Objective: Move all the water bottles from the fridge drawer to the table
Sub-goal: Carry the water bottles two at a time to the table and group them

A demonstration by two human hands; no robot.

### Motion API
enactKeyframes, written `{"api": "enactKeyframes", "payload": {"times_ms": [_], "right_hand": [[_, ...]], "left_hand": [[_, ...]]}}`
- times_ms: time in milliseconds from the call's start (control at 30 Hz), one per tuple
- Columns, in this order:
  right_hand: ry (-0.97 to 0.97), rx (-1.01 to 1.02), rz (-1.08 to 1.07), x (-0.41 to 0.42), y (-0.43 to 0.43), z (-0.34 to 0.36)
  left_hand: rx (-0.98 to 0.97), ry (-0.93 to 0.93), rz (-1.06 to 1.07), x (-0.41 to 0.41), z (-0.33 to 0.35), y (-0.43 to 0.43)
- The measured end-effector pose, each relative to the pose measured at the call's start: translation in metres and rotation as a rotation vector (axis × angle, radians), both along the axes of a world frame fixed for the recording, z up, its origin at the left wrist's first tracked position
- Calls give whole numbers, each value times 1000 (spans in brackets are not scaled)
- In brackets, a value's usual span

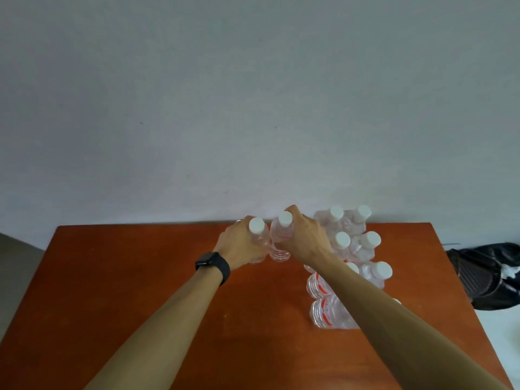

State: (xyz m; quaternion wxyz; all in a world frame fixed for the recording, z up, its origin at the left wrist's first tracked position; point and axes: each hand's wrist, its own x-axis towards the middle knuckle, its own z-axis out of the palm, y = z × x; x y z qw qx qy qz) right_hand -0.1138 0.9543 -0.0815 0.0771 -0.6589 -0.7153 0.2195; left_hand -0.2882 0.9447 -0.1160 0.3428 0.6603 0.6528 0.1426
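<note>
Two clear water bottles with white caps stand side by side near the far edge of the brown wooden table point(140, 277). My left hand point(239, 243), with a black watch on its wrist, grips the left bottle point(257, 233). My right hand point(305, 237) grips the right bottle point(281, 229). Both bottles touch the tabletop. To the right, several more bottles point(363, 243) stand in two rows, partly hidden by my right forearm. The fridge drawer is out of view.
A pale wall rises right behind the table's far edge. A black bin with a dark bag point(489, 274) sits on the floor past the table's right edge. Bare tabletop stretches to the left of my hands.
</note>
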Motion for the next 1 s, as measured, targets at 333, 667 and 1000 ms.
{"api": "enactKeyframes", "payload": {"times_ms": [333,667,1000], "right_hand": [[-317,58,216,20,12,12],[-618,139,291,44,40,25],[-455,57,286,50,42,25]], "left_hand": [[-49,-65,-6,-4,-16,4],[-44,-89,-41,32,-14,32],[-35,-38,-68,35,-21,37]]}}
